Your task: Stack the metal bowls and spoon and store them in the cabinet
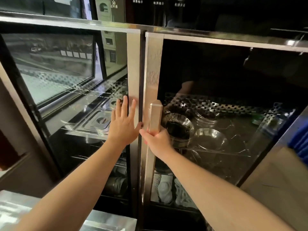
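Head view: left hand (124, 121) flat on left door edge (133, 72); right hand (157, 141) grips handle (155, 117).

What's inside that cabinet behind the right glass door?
Behind the right glass door, metal bowls sit on a wire shelf, with pale cups lower down. Dark reflections hide the upper part. The right hand grips the door handle.
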A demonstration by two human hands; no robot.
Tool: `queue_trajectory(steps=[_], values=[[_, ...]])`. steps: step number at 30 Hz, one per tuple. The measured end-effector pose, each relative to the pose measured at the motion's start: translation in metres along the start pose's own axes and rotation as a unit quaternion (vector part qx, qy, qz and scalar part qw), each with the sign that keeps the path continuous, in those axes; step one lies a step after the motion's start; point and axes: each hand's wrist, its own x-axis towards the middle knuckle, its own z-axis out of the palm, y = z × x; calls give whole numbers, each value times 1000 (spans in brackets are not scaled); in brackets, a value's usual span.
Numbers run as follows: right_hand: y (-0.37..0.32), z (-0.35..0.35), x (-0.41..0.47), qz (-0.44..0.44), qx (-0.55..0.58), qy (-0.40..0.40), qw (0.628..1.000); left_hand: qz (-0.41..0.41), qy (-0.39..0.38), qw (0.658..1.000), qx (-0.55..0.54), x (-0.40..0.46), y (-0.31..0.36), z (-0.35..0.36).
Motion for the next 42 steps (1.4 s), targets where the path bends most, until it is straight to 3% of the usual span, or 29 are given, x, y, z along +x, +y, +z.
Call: queue_trajectory(steps=[8, 15, 24, 32, 38, 42], values=[[11, 9, 29, -39, 19, 14, 999, -9, 57, 998, -16, 6, -3, 33], [21, 18, 41, -103, 23, 84, 991, -13, 108, 994, -28, 11, -11, 51], [29, 25, 57, -120, 27, 137, 983, -17, 107, 994, -18, 13, -12, 55], [21, 13, 45, -115, -68, 98, 986, -23, 56, 998, -29, 4, 6, 20], [1, -7, 34, -8, -128, -26, 991, -68, -6, 994, -81, -3, 16, -19], [-26, -31, 26, 28, -147, -96, 984, -95, -8, 988, -124, -8, 27, -50]])
